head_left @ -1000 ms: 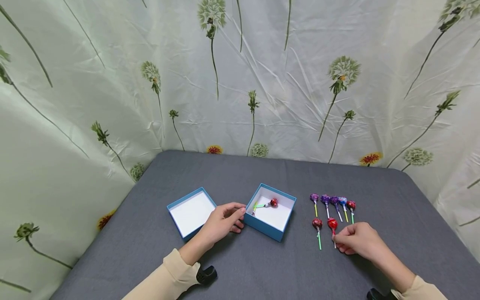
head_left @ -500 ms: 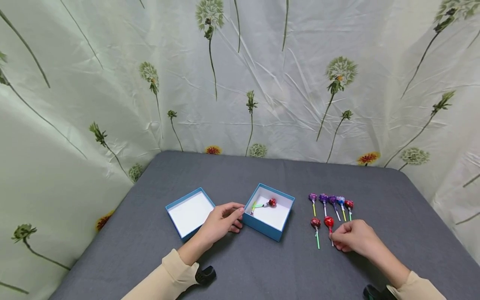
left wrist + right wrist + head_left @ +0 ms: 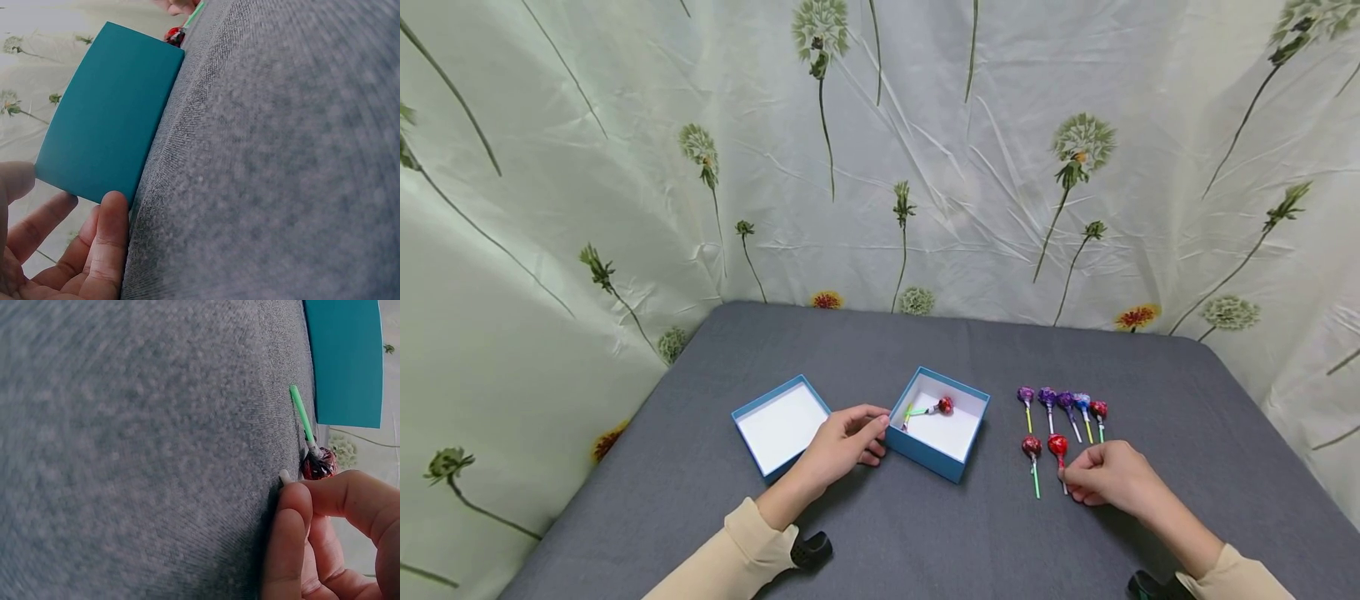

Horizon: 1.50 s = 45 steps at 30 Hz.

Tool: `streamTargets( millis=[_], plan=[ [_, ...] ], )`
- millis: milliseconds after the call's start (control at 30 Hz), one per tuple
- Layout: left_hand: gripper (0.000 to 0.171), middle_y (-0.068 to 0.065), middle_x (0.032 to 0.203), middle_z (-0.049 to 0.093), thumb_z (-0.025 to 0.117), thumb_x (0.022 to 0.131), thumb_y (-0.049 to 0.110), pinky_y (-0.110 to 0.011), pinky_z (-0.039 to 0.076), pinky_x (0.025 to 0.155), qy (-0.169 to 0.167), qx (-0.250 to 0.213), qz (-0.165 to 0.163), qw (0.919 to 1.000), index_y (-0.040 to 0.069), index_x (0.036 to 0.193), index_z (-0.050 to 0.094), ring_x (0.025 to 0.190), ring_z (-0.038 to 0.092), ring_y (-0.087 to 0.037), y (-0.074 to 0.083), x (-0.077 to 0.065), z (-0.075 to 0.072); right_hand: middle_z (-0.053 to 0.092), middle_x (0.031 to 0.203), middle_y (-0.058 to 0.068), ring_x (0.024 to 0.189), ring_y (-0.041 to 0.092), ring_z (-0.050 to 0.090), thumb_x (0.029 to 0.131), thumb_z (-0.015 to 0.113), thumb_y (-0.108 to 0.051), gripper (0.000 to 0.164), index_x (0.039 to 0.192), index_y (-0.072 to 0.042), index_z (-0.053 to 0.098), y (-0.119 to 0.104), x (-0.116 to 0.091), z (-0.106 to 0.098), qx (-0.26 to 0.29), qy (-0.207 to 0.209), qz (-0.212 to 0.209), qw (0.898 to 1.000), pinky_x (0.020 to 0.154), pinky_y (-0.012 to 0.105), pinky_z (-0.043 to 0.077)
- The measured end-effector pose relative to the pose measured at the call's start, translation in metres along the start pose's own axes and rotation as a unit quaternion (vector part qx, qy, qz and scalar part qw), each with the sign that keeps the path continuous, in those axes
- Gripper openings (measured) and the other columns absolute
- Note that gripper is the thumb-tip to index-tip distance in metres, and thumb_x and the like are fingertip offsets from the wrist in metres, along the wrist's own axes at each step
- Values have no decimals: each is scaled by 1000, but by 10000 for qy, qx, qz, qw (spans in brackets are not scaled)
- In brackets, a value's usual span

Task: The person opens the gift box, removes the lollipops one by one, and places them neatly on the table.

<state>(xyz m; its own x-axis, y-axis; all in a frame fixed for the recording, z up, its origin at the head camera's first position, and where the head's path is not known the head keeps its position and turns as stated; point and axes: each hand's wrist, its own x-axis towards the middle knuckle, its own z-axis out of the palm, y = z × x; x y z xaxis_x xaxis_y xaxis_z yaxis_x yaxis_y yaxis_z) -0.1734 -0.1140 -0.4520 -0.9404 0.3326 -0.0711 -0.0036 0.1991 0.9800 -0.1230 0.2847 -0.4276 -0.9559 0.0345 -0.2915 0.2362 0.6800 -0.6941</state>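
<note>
My left hand (image 3: 845, 442) touches the near left corner of the blue box (image 3: 928, 458), fingers fairly straight. In the left wrist view the thumb is at the box's upper corner and the fingertips (image 3: 114, 203) lie against its side. The open-topped box holds a dark red lollipop (image 3: 945, 406) and a yellow-green stick. My right hand (image 3: 1108, 475) pinches the stick of a bright red lollipop (image 3: 1057, 444) between thumb and forefinger, low at the table. In the right wrist view the white stick end (image 3: 285, 477) pokes out, its candy hidden by the fingers.
Left of the box lies its white-lined blue lid (image 3: 782, 425). A dark red lollipop with a green stick (image 3: 1032, 447) is left of the pinched one. Behind, several wrapped lollipops (image 3: 1066, 400) form a row on the grey tabletop (image 3: 850, 342). A floral curtain (image 3: 970, 167) hangs beyond.
The head view has shifted slightly. My right hand keeps its pinch on the red lollipop's stick, and my left hand stays at the box corner.
</note>
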Motion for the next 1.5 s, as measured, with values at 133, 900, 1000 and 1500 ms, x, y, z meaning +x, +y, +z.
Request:
streamTargets(
  millis=[133, 900, 1000, 1500],
  plan=[
    [37, -14, 105, 72, 63, 110, 30, -31, 66, 77, 17, 20, -18, 10000, 4, 136, 70, 86, 74, -17, 0, -1, 0, 72, 69, -2, 65, 10, 68, 94, 78, -13, 17, 82, -2, 76, 0, 0, -1, -44, -93, 12, 9999, 59, 25, 62],
    [37, -15, 106, 72, 64, 110, 30, -33, 67, 78, 27, 24, -16, 10000, 4, 135, 71, 85, 74, -17, 2, -1, 0, 72, 72, -3, 68, 9, 67, 96, 73, -14, 16, 87, -1, 76, -9, -1, -10, 3, -542, -221, 9983, 61, 25, 61],
    [37, -15, 106, 72, 64, 110, 30, -33, 67, 78, 15, 36, -13, 10000, 4, 135, 71, 85, 74, -17, 2, -1, 0, 72, 73, -2, 68, 9, 67, 95, 72, -13, 16, 88, 0, 77, -11, -1, -11, -20, -521, -328, 9981, 61, 25, 61],
    [37, -14, 106, 73, 64, 110, 32, -34, 67, 78, -28, 28, -29, 10000, 5, 135, 71, 86, 74, -17, 2, -1, -1, 77, 80, 3, 71, 10, 69, 98, 71, -14, 19, 94, 4, 77, -36, 1, -21, -88, -538, -722, 9959, 62, 25, 62]
  ],
)
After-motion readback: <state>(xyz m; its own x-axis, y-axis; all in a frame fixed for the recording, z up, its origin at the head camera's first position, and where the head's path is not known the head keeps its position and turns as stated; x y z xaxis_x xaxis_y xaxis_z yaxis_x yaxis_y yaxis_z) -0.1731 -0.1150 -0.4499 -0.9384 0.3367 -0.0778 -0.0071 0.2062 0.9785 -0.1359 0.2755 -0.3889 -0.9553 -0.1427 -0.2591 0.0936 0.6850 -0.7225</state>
